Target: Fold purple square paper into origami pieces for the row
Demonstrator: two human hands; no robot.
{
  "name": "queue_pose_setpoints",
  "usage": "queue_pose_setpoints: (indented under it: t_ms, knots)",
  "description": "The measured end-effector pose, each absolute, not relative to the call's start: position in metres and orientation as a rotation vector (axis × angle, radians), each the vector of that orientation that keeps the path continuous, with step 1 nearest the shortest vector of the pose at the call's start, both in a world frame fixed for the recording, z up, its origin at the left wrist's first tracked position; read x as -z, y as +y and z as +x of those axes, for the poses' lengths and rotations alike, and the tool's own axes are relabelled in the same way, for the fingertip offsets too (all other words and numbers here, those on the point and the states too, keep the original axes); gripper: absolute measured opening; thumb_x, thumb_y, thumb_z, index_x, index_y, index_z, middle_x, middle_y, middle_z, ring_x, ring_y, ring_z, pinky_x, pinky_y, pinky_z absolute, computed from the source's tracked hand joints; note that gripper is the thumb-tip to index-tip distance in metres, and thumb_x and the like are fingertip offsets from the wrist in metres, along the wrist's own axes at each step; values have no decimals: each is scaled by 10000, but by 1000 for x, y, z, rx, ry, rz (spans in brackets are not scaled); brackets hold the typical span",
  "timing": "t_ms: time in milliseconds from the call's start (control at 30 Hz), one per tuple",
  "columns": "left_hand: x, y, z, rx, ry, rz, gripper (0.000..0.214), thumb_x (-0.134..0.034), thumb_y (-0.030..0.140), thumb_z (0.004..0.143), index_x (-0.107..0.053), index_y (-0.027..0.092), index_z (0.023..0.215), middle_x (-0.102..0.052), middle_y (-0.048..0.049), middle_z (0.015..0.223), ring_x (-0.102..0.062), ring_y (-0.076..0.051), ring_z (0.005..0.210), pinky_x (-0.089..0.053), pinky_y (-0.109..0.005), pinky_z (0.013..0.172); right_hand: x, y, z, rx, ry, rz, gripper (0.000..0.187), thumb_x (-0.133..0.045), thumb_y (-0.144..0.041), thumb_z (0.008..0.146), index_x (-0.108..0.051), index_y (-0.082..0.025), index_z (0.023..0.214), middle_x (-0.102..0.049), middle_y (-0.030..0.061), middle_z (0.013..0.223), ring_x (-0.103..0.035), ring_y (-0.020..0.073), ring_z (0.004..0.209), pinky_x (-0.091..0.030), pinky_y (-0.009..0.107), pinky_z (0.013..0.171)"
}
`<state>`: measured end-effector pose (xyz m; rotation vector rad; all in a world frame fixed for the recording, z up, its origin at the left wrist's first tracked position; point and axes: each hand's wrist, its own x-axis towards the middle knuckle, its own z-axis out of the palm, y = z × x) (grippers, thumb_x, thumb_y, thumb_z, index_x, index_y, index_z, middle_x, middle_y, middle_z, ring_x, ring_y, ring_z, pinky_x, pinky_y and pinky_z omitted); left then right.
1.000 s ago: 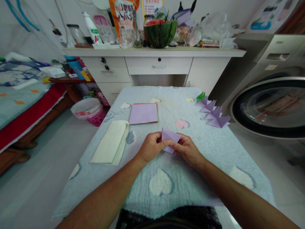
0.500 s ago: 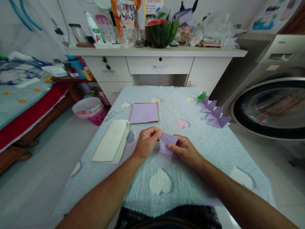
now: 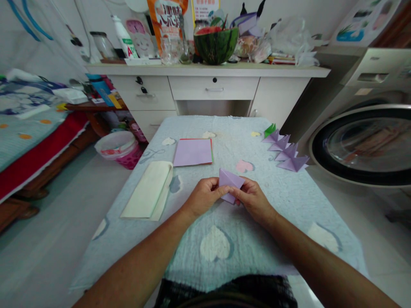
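A small folded sheet of purple origami paper (image 3: 230, 179) is held a little above the cloth-covered table, one corner pointing up and away. My left hand (image 3: 205, 194) pinches its left side, thumb across the front. On the right side, my right hand (image 3: 253, 196) grips it, its thumb close to the left thumb. Fingers behind the paper are partly hidden. Beyond the hands lies a stack of square paper (image 3: 193, 152), purple on top with red and green edges showing. Folded purple paper pieces (image 3: 293, 162) stand in a row at the far right, with a green folded piece (image 3: 269, 130) behind them.
A pale folded paper booklet (image 3: 147, 190) lies on the table's left side. The patterned tablecloth (image 3: 215, 244) spreads beneath everything. Behind stands a white cabinet (image 3: 192, 85) bearing a cut watermelon (image 3: 215, 46). A washing machine (image 3: 362, 145) is at right, a pink bin (image 3: 120, 149) at left.
The purple paper has been turned, its corner now pointing up. My left hand has shifted from the top left corner down to the lower front, its thumb nearer the right thumb.
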<state>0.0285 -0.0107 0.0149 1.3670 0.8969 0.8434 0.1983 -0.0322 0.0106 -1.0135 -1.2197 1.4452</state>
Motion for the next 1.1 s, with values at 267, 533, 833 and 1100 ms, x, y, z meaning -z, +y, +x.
queue_pose_setpoints:
  t_ms: [267, 533, 833, 1100]
  knots:
    - [-21, -11, 25, -906, 883, 1381, 331, -687, 406, 801, -722, 113, 950, -714, -45, 840, -619, -157, 728, -471, -262, 692, -9, -32, 204, -1447, -1216, -1010, 291, -729, -443, 757, -650, -162, 759, -542, -30, 584, -434, 77, 485, -350, 217, 471]
    - [-19, -11, 26, -901, 840, 1298, 389, -747, 363, 737, -707, 108, 1027, -723, -68, 908, -634, -171, 780, -488, -276, 739, -7, -31, 207, -1385, -1305, -1005, 286, -681, -432, 818, -601, -167, 748, -509, -38, 604, -419, 78, 522, -337, 221, 508]
    - [-16, -11, 23, -1096, 1021, 1457, 288, -699, 342, 782, -705, 150, 997, -702, -46, 901, -623, -179, 798, -479, -275, 727, -11, -33, 202, -1064, -1385, -944, 430, -664, -325, 838, -473, -282, 1221, -523, 8, 941, -501, 115, 737, -428, 235, 609]
    - [-16, -14, 23, -1142, 1148, 1748, 136, -648, 285, 830, -654, 179, 914, -626, 4, 801, -578, -143, 737, -450, -237, 687, -17, -40, 204, -701, -1649, -946, 255, -532, -198, 912, -557, -293, 1147, -481, 39, 1021, -529, 137, 844, -486, 270, 682]
